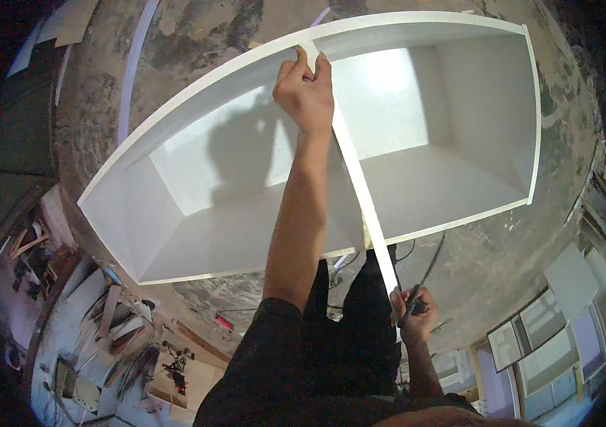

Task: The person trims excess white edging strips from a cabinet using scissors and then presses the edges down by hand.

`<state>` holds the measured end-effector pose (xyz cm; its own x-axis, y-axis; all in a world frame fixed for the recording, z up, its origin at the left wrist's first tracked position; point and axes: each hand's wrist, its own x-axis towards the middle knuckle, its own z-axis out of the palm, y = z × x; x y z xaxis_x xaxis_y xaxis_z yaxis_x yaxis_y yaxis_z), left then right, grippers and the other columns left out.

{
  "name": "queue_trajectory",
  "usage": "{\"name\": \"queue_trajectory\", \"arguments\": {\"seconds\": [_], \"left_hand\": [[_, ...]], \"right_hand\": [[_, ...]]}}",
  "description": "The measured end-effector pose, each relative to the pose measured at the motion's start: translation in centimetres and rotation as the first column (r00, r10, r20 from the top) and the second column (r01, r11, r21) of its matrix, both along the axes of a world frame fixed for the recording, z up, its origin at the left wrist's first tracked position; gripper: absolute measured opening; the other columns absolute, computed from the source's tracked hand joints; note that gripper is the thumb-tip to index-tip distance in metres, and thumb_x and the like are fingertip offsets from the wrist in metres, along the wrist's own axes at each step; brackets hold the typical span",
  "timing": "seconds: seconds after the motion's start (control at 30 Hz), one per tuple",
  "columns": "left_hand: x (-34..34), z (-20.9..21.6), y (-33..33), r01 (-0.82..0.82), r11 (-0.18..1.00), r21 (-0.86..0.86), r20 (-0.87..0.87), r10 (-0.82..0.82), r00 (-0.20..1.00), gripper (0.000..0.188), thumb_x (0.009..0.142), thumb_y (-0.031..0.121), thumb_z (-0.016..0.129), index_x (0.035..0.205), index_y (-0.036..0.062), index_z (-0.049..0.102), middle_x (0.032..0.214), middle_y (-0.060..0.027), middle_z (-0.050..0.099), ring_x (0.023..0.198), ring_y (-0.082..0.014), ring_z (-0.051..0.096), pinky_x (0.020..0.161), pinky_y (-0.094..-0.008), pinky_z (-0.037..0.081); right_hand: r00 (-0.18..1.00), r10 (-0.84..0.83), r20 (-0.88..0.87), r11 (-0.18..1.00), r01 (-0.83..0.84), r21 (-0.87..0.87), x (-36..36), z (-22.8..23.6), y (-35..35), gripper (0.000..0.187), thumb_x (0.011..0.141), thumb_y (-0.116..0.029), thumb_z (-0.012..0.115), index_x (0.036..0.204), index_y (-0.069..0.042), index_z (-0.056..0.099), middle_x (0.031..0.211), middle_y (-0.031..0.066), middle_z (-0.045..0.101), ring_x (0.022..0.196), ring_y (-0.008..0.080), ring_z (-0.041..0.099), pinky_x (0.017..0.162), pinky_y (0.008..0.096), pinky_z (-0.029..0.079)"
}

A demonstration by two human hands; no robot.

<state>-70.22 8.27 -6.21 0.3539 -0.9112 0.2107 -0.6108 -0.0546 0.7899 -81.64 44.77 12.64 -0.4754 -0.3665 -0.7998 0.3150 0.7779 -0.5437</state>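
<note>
A large white open-fronted cabinet box (pixel 452 171) lies across the floor in front of me, split by an upright divider. Along the divider's edge runs a long narrow white strip (pixel 351 162), which extends past the box's near edge toward me. My left hand (pixel 306 89) reaches over the box, thumb and fingers closed on the strip's far end at the far rim. Lower right, my right hand (pixel 419 313) is closed around a thin dark rod-like tool (pixel 431 267); its exact kind is unclear. The strip's near end sits by those fingers, partly hidden.
The floor (pixel 502 256) is stained concrete. Wood offcuts (pixel 107 313) pile up at the lower left, near a small red object (pixel 224 323). White framed panels (pixel 549 334) stand at the lower right. A pale long strip (pixel 132 71) lies beyond the box's left side.
</note>
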Motion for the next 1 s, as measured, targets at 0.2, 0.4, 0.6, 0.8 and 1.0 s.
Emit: {"name": "queue_trajectory", "arguments": {"seconds": [0.2, 0.4, 0.6, 0.8, 1.0], "left_hand": [[0.1, -0.2, 0.0, 0.005, 1.0, 0.01, -0.075, -0.004, 0.997, 0.032, 0.07, 0.015, 0.08, 0.097, -0.0008, 0.072, 0.056, -0.0008, 0.043, 0.049, -0.0106, 0.038, 0.049, -0.0277, 0.035], [0.1, 0.1, 0.0, 0.027, 0.999, 0.046, -0.098, -0.022, 0.995, 0.033, 0.071, 0.012, 0.08, 0.1, -0.0001, 0.072, 0.057, 0.0005, 0.045, 0.052, -0.0084, 0.038, 0.049, -0.027, 0.035], [0.2, 0.0, 0.1, 0.048, 0.997, 0.068, -0.143, -0.038, 0.989, 0.031, 0.072, 0.01, 0.079, 0.1, -0.0002, 0.072, 0.058, 0.0009, 0.045, 0.053, -0.0076, 0.038, 0.05, -0.0259, 0.035], [-0.1, -0.9, 0.1, -0.02, 1.0, -0.008, -0.231, 0.018, 0.973, 0.029, 0.072, 0.011, 0.079, 0.098, -0.0002, 0.072, 0.059, 0.0023, 0.046, 0.054, -0.0069, 0.038, 0.051, -0.0246, 0.036], [-0.4, -1.1, -0.1, -0.062, 0.998, -0.029, -0.204, 0.055, 0.977, 0.029, 0.072, 0.011, 0.08, 0.097, -0.0016, 0.072, 0.061, 0.0017, 0.049, 0.054, -0.0069, 0.039, 0.05, -0.0244, 0.037]], "right_hand": [[0.989, 0.141, -0.054, 0.981, -0.132, 0.143, 0.8, -0.3, -2.3, 0.025, 0.077, 0.002, 0.073, 0.076, -0.007, 0.05, 0.074, 0.0004, 0.06, 0.064, 0.0061, 0.055, 0.058, 0.0235, 0.047], [0.995, 0.095, -0.03, 0.984, -0.089, 0.157, 1.1, -2.2, -0.1, 0.024, 0.076, -0.004, 0.077, 0.077, -0.007, 0.054, 0.071, -0.0018, 0.061, 0.06, 0.0055, 0.054, 0.055, 0.0232, 0.045], [1.0, 0.022, 0.009, 0.993, -0.023, 0.119, 1.1, -1.9, -0.2, 0.022, 0.076, -0.003, 0.075, 0.078, -0.007, 0.054, 0.072, -0.001, 0.062, 0.064, 0.0069, 0.056, 0.059, 0.0238, 0.046], [0.979, 0.195, -0.059, 0.979, -0.191, 0.063, 0.8, -2.7, 1.2, 0.025, 0.08, 0.004, 0.068, 0.081, -0.007, 0.046, 0.081, 0.0031, 0.057, 0.058, 0.0076, 0.056, 0.046, 0.0252, 0.046], [0.994, 0.092, -0.053, 0.993, -0.087, 0.083, 1.4, -1.5, -1.2, 0.026, 0.075, 0.002, 0.073, 0.077, -0.007, 0.049, 0.076, 0.0023, 0.06, 0.068, 0.0088, 0.057, 0.062, 0.0253, 0.048]]}}
